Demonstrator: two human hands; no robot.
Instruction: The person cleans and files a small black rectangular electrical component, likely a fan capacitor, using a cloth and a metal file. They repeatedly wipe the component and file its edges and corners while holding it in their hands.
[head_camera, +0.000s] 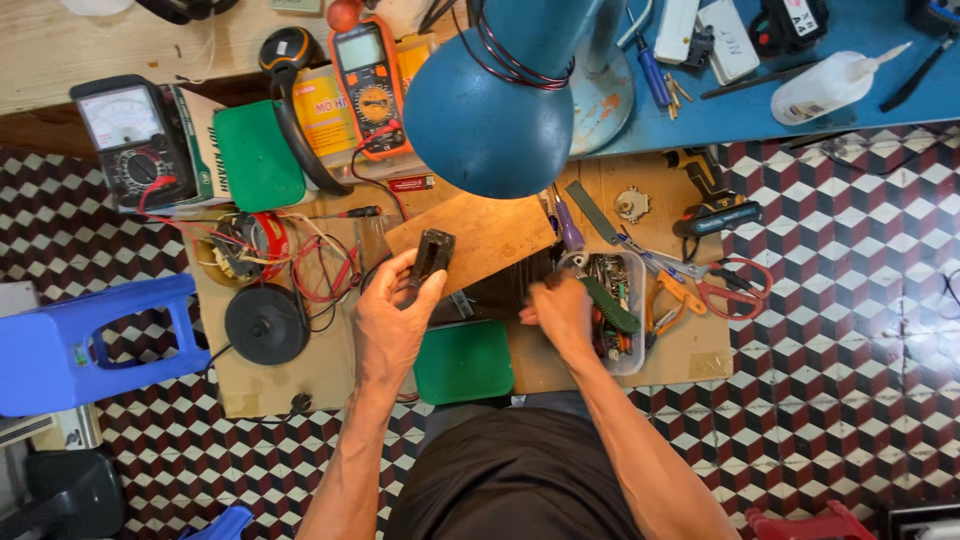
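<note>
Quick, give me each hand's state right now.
Left hand: closed around a small black rectangular part.
Right hand: curled beside the clear plastic box; contents cannot be told.

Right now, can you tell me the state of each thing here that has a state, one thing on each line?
left hand: closed, holding the small black part upright
right hand: fingers curled, at the clear plastic box
clear plastic box: open, full of tools
scissors: closed, lying flat
blue lamp: shade points down; light cannot tell
orange meter: screen blank

Blue lamp (490, 110), green lid (463, 362), orange multimeter (370, 85), red-white-black checkered floor (850, 300)
</note>
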